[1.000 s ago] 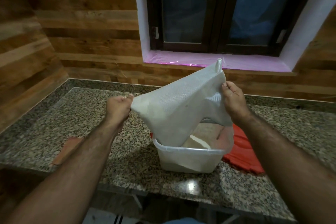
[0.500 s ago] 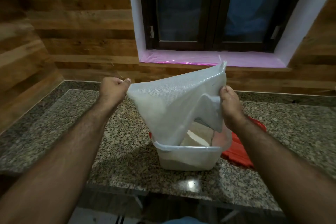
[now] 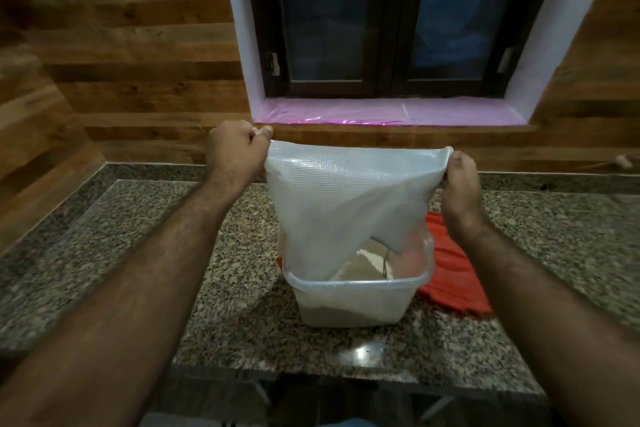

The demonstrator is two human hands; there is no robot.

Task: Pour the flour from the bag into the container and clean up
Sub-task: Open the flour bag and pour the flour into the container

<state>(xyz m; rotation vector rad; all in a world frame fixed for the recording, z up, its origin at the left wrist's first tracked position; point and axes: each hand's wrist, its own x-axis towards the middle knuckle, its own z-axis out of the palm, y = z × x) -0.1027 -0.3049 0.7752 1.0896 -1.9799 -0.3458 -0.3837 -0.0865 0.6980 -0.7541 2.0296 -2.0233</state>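
No text, label, brand or number can be read on anything here.

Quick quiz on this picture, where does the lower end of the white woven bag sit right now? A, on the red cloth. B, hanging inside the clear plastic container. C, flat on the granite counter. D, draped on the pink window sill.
B: the white woven bag, held up at its top corners by the left hand and right hand, drops past the rim of the clear plastic container.
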